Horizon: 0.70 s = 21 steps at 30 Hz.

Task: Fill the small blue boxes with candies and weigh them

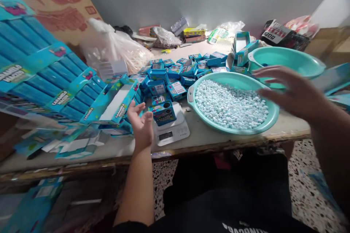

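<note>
My left hand (pixel 140 123) is raised with its fingers apart and nothing in it, just left of a small blue candy box (pixel 162 113). That box rests on a white digital scale (pixel 179 125) near the table's front edge. To the right stands a turquoise basin (pixel 193 103) holding many small pale blue and white candies (pixel 231 105). Above its right rim hovers my right hand (pixel 287 91), empty, its fingers stretched out and slightly blurred. An open blue display carton (pixel 116 103) lies to the left of my left hand.
Many small blue boxes (pixel 177 71) are heaped behind the scale. A second turquoise basin (pixel 290 58) stands at the back right. Stacked blue display cartons (pixel 41 65) lean at the left, with a clear plastic bag (pixel 117 47) behind. Flattened cardboard pieces (pixel 79 143) lie at front left.
</note>
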Available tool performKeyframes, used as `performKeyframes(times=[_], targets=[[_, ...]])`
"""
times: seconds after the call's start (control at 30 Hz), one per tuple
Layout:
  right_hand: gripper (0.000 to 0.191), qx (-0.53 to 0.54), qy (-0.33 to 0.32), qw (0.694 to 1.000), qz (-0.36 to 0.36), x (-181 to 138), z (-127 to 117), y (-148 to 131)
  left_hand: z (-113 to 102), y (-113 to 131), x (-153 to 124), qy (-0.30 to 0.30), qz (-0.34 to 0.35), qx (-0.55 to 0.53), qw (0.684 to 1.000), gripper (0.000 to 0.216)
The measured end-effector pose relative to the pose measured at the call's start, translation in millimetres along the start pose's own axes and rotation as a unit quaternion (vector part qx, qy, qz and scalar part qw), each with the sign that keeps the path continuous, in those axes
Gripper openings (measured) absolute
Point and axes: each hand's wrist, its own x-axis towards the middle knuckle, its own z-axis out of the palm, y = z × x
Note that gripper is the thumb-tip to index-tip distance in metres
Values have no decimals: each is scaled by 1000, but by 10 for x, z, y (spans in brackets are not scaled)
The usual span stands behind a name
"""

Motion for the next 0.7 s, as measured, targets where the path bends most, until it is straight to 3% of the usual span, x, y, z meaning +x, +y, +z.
performKeyframes(times=[0.07,0.13,0.23,0.37,0.47,0.57,0.7], targets=[[74,-18,-144,989,-36,236,174,-70,57,-77,38,-30,-9,-4,999,93],[93,-39,-298,953,-27,420,367,-135,87,-130,27,-32,3,4,999,105],[84,-20,-408,912,-24,593,585,-171,91,-167,-37,-64,-22,6,998,101],[61,13,-385,921,-50,711,712,-82,101,-87,-51,-116,-113,26,986,59],[45,28,-375,925,-49,806,776,19,258,206,122,-75,-81,14,994,51],[31,14,-373,927,-42,968,781,127,675,673,381,-74,-31,-45,996,49],[22,-20,-308,951,-13,1255,508,332,1471,1132,456,-210,-29,-105,972,42]])
